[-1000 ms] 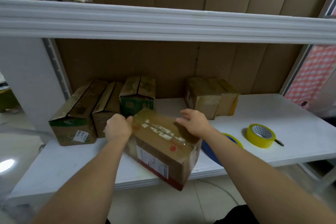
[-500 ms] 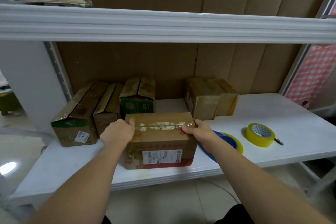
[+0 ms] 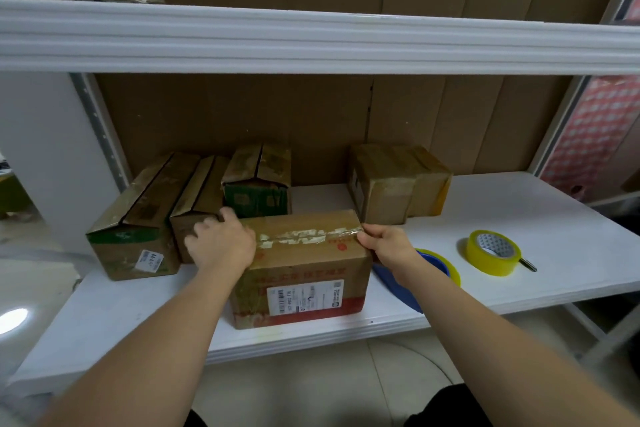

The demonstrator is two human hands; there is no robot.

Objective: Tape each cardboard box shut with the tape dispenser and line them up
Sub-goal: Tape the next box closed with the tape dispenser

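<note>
Head view: cardboard box unmoved at shelf front edge; left hand now flatter on top, right hand pinching tape end; tape dispenser half hidden behind forearm

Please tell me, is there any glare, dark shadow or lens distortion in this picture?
Head view: glare on the clear tape across the front box; a bright spot on the floor at left; the upper shelf edge bows from the wide-angle lens; the back boxes sit in dimmer shade.

Yellow tape roll, white shelf
</note>
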